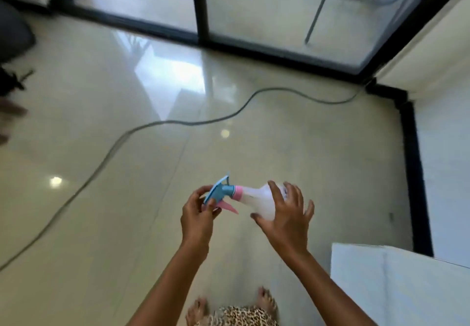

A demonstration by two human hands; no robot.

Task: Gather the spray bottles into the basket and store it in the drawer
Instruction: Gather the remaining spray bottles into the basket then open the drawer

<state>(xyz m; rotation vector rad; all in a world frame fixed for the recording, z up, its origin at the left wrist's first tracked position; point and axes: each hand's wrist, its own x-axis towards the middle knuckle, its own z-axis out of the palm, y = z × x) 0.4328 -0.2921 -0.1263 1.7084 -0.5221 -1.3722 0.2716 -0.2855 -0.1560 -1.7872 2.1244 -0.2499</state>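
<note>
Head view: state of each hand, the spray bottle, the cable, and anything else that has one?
spray bottle: held sideways in the air, nozzle toward the left
left hand: gripping the blue and pink spray head
right hand: fingers spread over the bottle's body
cable: lying loose across the floor
white cabinet: no open drawer visible

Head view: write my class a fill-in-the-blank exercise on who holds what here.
1. The spray bottle lies roughly ____ between the hands.
2. The left hand pinches the bottle's ____ sprayer head.
3. The right hand covers the bottle's ____ body.
4. A long ____ snakes across the glossy floor.

Missing words: sideways; blue; translucent white; cable
</note>
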